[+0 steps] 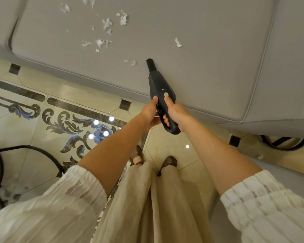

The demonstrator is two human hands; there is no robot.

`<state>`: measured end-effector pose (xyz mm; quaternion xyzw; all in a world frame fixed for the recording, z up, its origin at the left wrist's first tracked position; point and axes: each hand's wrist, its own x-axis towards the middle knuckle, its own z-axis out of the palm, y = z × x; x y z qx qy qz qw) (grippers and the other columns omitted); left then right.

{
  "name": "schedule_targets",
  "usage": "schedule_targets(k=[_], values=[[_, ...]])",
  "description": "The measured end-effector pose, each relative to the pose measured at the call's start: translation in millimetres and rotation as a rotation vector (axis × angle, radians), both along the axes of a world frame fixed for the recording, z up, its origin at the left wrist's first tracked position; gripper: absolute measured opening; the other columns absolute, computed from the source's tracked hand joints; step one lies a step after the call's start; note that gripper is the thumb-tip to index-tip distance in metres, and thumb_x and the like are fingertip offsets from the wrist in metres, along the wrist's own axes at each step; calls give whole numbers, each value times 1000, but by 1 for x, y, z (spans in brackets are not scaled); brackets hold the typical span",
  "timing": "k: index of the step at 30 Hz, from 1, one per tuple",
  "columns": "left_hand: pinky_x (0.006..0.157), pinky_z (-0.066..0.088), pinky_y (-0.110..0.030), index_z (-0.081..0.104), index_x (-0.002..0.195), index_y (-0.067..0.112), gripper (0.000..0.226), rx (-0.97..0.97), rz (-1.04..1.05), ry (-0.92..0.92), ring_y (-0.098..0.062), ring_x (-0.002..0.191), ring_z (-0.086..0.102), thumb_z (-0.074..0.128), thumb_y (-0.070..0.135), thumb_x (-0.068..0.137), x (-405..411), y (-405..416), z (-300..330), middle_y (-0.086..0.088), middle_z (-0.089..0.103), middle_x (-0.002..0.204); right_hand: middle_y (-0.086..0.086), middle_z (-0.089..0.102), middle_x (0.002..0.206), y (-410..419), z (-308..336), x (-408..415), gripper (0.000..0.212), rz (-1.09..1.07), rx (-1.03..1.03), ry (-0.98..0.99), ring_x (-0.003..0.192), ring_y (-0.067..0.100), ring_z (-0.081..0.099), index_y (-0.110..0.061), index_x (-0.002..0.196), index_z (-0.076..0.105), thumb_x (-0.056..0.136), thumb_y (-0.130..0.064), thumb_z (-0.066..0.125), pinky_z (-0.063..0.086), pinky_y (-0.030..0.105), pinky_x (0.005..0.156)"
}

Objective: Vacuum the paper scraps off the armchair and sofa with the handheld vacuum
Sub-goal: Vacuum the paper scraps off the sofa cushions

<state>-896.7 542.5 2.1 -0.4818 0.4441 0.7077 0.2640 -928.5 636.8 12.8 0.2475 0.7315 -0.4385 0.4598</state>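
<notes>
A black handheld vacuum (158, 85) points its nozzle at the grey seat cushion (209, 55), tip near the front edge. My right hand (175, 112) grips the handle, its thumb lying just below the round silver button. My left hand (150, 113) holds the vacuum's left side, thumb along the body. White paper scraps (106, 25) lie scattered over the cushion's left and far part. Two small scraps (132, 63) lie just left of the nozzle, and one scrap (178, 42) lies beyond it to the right.
A patterned glossy tile floor (68, 120) runs in front of the seat. A black metal frame (25, 155) stands at the left, another (284, 142) under the seat at right. A second grey cushion edge (0, 20) adjoins at the far left. My shoes (168, 163) are near the seat.
</notes>
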Motion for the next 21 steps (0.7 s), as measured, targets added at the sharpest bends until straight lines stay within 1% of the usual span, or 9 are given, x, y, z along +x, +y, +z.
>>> schedule_targets(k=[2,5,7,10,12,14,15,18,21], values=[[70,57,-30,56,98,15,38,-7,3,5,-22,83,63,36,47,103,-8,-8,-1,-10,64,98,6,57,63,-9,-3,-9,63,5,5,0,52,17,52,-7,91,60,95,-65,34,50,31,62],[77,55,-32,56,89,16,39,-11,21,9,-21,79,61,36,47,103,-14,-16,0,-9,63,89,6,55,60,-19,-3,-14,63,-6,-8,-3,48,16,51,-7,89,58,95,-65,34,49,28,57],[81,55,-33,56,89,16,39,-16,15,15,-21,79,62,36,46,103,-13,-19,1,-9,63,88,5,55,58,-22,-2,-11,63,-29,-8,-6,46,16,50,-8,88,58,95,-66,34,48,26,54],[78,57,-33,56,95,16,34,1,10,23,-22,86,64,38,44,104,-3,-19,2,-9,65,95,3,54,53,-18,0,2,64,-41,-17,-16,41,14,49,-7,85,58,94,-66,35,46,24,46],[74,57,-32,57,109,14,34,40,5,18,-24,95,64,39,42,104,11,-18,-1,-10,65,103,3,54,51,-10,2,16,65,-18,-17,-15,39,14,48,-8,80,58,95,-66,34,43,25,44],[79,57,-33,53,126,12,39,91,-5,13,-27,106,62,39,41,103,29,-13,-7,-11,63,114,4,55,52,0,-1,31,65,20,-17,11,41,15,49,-7,80,60,96,-64,34,43,27,47],[83,56,-35,52,129,12,41,107,-11,7,-29,109,61,39,42,103,39,-10,-9,-12,62,119,5,56,54,4,-3,39,64,45,-12,30,43,16,50,-6,81,62,97,-62,34,44,29,49],[93,53,-38,52,124,16,37,107,8,-5,-27,109,61,39,43,103,61,-5,-16,-10,60,122,9,58,61,9,-10,58,63,118,8,81,49,19,53,-7,81,62,99,-59,32,45,32,57],[91,52,-37,52,124,18,35,89,51,-5,-24,106,61,37,43,104,67,-10,-19,-7,60,122,9,57,59,-1,-14,64,61,138,3,116,48,18,52,-7,78,60,100,-56,32,45,30,55]])
